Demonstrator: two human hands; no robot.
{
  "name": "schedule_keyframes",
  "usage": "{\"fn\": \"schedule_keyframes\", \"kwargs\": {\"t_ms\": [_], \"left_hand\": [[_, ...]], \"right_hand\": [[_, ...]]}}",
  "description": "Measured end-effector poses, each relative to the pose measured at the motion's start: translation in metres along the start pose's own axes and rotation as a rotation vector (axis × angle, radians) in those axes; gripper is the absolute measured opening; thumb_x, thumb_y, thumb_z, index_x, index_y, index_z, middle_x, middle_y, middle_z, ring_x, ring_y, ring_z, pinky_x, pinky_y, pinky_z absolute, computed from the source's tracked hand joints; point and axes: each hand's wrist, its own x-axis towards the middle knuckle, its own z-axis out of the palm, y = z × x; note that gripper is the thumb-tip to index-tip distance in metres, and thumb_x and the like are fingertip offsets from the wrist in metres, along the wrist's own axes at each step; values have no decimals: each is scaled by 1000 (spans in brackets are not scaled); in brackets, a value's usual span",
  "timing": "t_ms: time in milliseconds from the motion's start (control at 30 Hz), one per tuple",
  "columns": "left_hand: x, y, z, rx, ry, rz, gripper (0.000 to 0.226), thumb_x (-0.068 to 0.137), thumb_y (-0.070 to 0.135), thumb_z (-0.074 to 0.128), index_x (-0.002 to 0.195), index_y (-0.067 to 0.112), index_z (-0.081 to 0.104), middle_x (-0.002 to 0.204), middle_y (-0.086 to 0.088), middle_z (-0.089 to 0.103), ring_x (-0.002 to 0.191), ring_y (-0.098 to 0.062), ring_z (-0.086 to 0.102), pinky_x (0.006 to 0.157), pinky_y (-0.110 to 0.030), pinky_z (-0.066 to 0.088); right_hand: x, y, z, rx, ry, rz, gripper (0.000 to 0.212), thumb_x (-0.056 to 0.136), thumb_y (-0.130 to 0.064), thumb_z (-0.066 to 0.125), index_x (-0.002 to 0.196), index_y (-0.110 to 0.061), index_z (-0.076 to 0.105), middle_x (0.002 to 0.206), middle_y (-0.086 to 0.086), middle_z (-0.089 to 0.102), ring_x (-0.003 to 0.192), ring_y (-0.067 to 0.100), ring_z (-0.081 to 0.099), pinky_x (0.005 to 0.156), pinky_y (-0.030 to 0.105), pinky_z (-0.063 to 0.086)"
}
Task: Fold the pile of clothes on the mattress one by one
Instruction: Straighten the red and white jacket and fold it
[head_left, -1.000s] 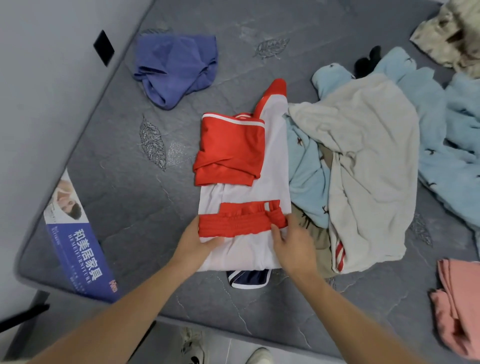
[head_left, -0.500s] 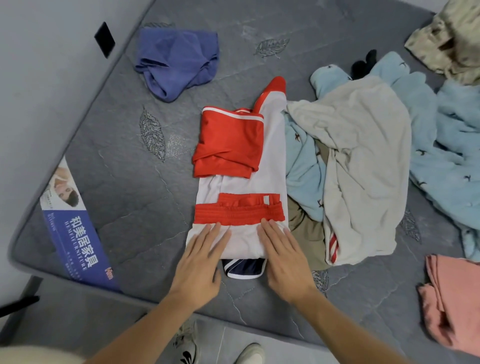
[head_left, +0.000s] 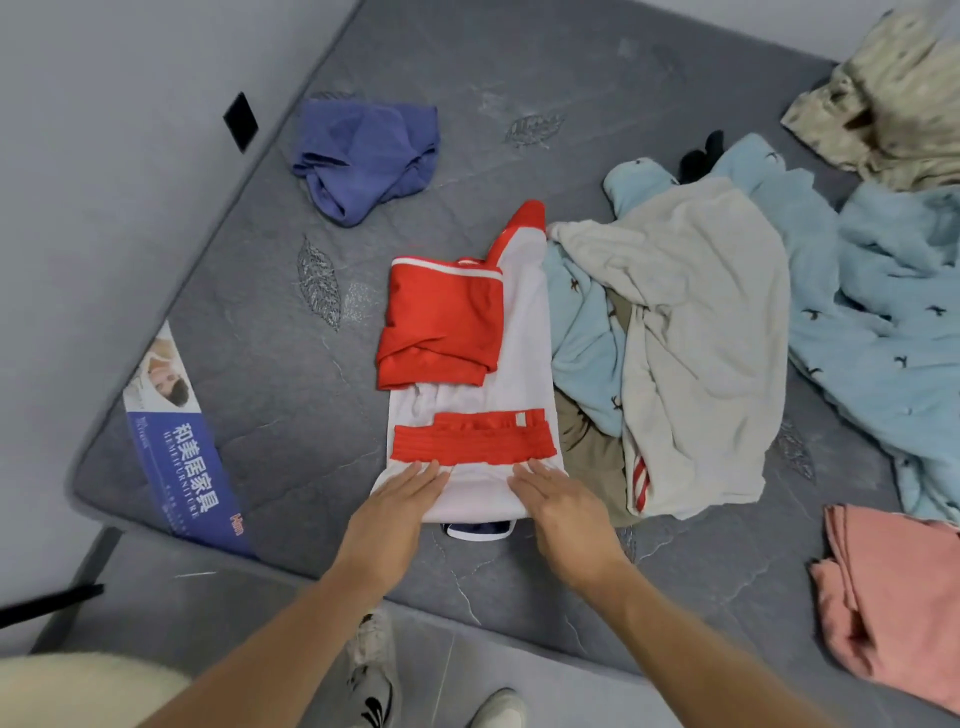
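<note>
A: Head view, centre of frame: white-and-red garment is lying partly folded on the grey mattress, red sleeve doubled over at its upper left, red band crossing its lower part; pile of clothes is sitting just right of it, touching its edge.

B: Hands?

A: Left hand and right hand are both lying flat on the near white hem, fingers straight, gripping nothing; pressing, not pinching.

B: Handling?

A: Judging it light, soft and limp; thin jersey, likely a bit slippery on the quilted cover; no stiffness to hold a crease unaided. Best hold looks to be the two near corners of the hem, pinched, then carried up toward the red sleeve; a dark blue-trimmed piece is peeking out under the hem and may be dragging along.

B: Versus a second ago?

A: Then the hands were gripping at the ends of the red band; now they are sitting lower, flattened on the hem; the garment itself is lying in the same spot; the view has shifted slightly.
</note>
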Motion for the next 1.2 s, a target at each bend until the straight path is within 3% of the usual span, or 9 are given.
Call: {"fn": "schedule_keyframes", "kwargs": {"t_ms": [133,200,333,433,567,733,867,1033,1200], "left_hand": [[-37,20,-15,-111,-140,-58,66,98,-1,46,157,30,43,159,9,45,145,-14,45,116,-26,35],[-37,25,-40,-222,-151,-86,42,98,7,55,135,25,66,123,0,72,111,-19,68,92,-34,51],[0,20,-106,-453,-92,-46,11,94,16,66,84,13,70,73,6,62,68,-7,54,64,-32,43],[47,-1,-147,-515,-125,-63,9,94,6,74,92,-2,72,78,1,61,75,-9,50,68,-31,39],[118,-35,-188,-617,-137,-132,5,93,8,76,98,9,77,84,5,73,78,-6,65,69,-23,50],[209,-68,-192,-480,144,-279,15,90,13,78,101,6,73,94,-9,71,87,-24,66,69,-30,47],[211,-67,-151,25,475,-273,51,94,18,62,144,16,50,141,-12,51,130,-34,47,101,-48,42],[169,-53,-72,170,215,55,66,104,47,33,165,23,23,173,-2,16,160,-23,11,126,-51,19],[206,-88,-38,206,274,87,66,108,52,26,166,27,13,174,-4,6,161,-24,2,129,-51,13]], "right_hand": [[-26,-5,-29,39,-193,3,43,90,-10,51,129,-25,60,120,-2,69,104,28,67,78,40,55],[-22,-3,-53,105,-204,18,24,95,-18,50,116,-24,59,110,-1,69,98,29,66,75,41,51],[20,9,-108,343,-105,121,18,95,-32,66,110,-21,66,103,1,72,96,24,65,82,40,51],[73,21,-138,486,-59,144,20,88,-33,78,104,-23,72,100,-4,73,93,16,65,82,33,49],[162,35,-153,576,58,185,23,80,-29,87,96,-25,71,97,-10,70,93,12,63,78,28,44],[266,54,-134,496,126,245,28,86,-26,80,110,-15,69,109,5,70,102,23,63,90,37,48],[273,33,-93,37,373,227,50,90,-17,63,138,-9,54,130,15,54,116,36,51,95,50,45],[238,-1,-25,-57,262,-40,58,103,-25,41,159,-10,38,166,11,34,154,27,30,124,51,24],[263,29,11,-115,228,-23,59,110,-34,30,165,-13,22,173,7,15,161,20,9,127,50,16]]}}
